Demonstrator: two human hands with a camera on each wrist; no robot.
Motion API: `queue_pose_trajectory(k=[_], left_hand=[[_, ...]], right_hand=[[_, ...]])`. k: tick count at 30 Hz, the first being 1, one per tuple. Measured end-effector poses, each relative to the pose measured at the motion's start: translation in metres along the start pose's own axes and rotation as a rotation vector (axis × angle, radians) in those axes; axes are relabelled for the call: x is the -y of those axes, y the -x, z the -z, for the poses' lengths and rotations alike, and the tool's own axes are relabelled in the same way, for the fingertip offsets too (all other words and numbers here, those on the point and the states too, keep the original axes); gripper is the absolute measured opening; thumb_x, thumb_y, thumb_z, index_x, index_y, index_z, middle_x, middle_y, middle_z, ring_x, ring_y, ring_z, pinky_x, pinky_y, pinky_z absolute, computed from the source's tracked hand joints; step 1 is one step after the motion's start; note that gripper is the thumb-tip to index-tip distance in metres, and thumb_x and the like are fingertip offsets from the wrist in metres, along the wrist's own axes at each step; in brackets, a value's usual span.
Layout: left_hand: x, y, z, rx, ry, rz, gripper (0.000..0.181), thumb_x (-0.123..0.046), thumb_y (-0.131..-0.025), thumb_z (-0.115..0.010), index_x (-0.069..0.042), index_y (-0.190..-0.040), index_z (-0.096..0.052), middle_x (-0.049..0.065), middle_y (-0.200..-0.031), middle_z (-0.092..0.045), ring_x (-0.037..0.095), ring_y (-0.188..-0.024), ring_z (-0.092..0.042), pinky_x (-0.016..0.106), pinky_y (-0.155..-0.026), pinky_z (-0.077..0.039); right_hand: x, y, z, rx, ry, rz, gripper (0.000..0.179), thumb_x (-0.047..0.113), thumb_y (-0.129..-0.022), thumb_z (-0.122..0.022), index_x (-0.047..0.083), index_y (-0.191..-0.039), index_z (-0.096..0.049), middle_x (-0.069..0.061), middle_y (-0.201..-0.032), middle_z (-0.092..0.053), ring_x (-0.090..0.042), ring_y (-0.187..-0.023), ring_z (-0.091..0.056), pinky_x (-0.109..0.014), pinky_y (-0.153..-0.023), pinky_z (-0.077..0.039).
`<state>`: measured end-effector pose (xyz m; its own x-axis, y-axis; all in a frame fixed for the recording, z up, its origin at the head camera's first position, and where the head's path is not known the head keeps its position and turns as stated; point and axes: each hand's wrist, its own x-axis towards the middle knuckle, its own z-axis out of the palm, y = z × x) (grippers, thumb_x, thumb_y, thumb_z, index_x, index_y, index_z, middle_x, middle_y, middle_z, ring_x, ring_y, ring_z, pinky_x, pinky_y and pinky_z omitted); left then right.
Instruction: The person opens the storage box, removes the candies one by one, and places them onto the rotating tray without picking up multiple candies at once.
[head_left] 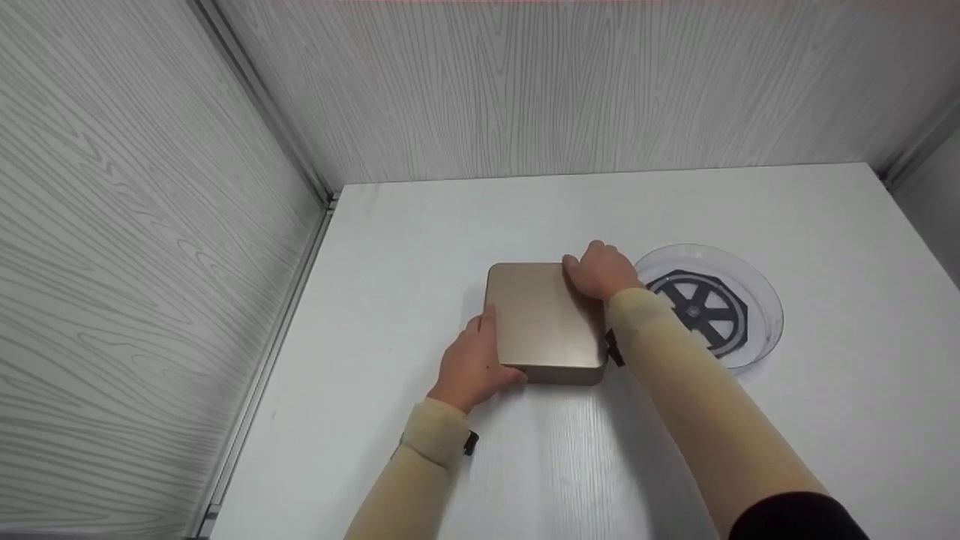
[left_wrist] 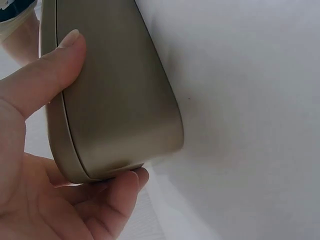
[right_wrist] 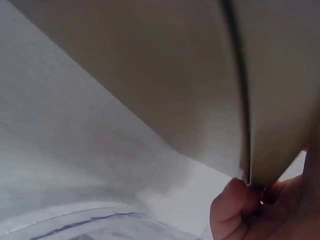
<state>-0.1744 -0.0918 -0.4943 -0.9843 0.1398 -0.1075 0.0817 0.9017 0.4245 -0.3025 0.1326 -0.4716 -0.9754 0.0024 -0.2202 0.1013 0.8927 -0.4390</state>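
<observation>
A gold-brown tin box [head_left: 544,322] with rounded corners lies flat on the white table in the head view. My left hand [head_left: 470,364] grips its near left corner, thumb along the near side and fingers along the left side. At the far right corner, my right hand [head_left: 602,271] holds the box with bent fingers. A thin seam between lid and body runs along the box side [left_wrist: 120,90] in the left wrist view, where the thumb reaches across it. In the right wrist view, the fingertips [right_wrist: 232,205] sit right at the lid seam at the corner.
A clear round dish [head_left: 772,330] with a black spoked wheel-like piece [head_left: 694,310] stands right of the box, partly behind my right forearm. Grey wood-grain panels [head_left: 600,90] border the white table [head_left: 405,247] at the back and sides.
</observation>
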Motion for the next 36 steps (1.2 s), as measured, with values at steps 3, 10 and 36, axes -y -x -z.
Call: queue_pose_trajectory(k=[3, 10, 36], left_hand=[[-0.001, 0.0, 0.001, 0.007, 0.013, 0.007, 0.124, -0.04, -0.069, -0.094, -0.004, -0.161, -0.018, 0.02, -0.154, -0.041, 0.031, -0.132, -0.05, 0.042, -0.107, -0.043], [-0.003, 0.0, 0.001, 0.026, 0.074, 0.033, 0.126, -0.037, -0.068, -0.094, -0.007, -0.162, -0.015, 0.019, -0.15, -0.045, 0.03, -0.127, -0.054, 0.042, -0.104, -0.045], [-0.002, -0.016, 0.015, -0.138, 0.513, 0.223, 0.056, -0.034, -0.099, -0.063, -0.006, -0.145, -0.047, 0.015, -0.136, -0.049, 0.027, -0.128, -0.049, 0.043, -0.106, -0.043]], right_hand=[[0.0, 0.0, -0.003, -0.021, -0.02, -0.014, 0.072, 0.048, -0.104, -0.037, -0.015, -0.138, -0.044, -0.034, -0.128, -0.055, -0.045, -0.117, -0.057, -0.054, -0.103, -0.043], [-0.005, -0.001, -0.013, -0.078, -0.086, -0.06, 0.078, 0.055, -0.102, -0.033, -0.015, -0.136, -0.043, -0.034, -0.122, -0.058, -0.046, -0.113, -0.06, -0.053, -0.098, -0.047], [-0.007, 0.036, -0.005, 0.095, -0.206, -0.054, 0.047, 0.044, -0.097, -0.048, -0.002, -0.1, -0.058, -0.015, -0.089, -0.059, -0.026, -0.073, -0.058, -0.036, -0.061, -0.047]])
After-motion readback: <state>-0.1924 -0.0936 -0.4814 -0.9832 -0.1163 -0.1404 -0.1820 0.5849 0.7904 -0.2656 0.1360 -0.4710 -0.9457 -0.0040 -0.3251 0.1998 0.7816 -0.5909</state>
